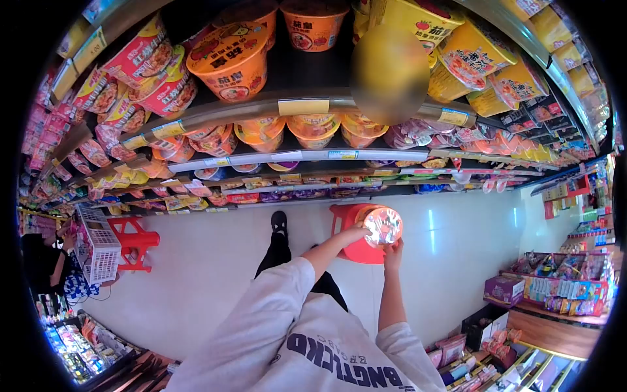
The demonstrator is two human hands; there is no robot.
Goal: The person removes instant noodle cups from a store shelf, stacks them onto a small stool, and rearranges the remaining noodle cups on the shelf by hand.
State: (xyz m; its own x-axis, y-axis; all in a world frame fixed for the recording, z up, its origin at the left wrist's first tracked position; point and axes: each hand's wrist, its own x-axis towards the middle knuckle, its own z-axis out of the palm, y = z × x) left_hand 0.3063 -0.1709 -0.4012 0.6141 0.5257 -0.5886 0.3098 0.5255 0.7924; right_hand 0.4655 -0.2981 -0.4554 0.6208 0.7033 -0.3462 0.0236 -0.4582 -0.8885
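A round noodle tub with a shiny, glare-covered lid is between my two hands, above a red plastic stool. My left hand grips the tub's left side, its fingers partly lost in the glare. At the lower right edge of the tub, my right hand holds it with fingers bent round the rim. Ahead, an orange noodle tub stands tilted on the upper shelf, with another orange tub farther back.
Curved shelves of packaged food span the front. At the left, a person is beside a white crate and another red stool. A purple box and snack displays stand at the right.
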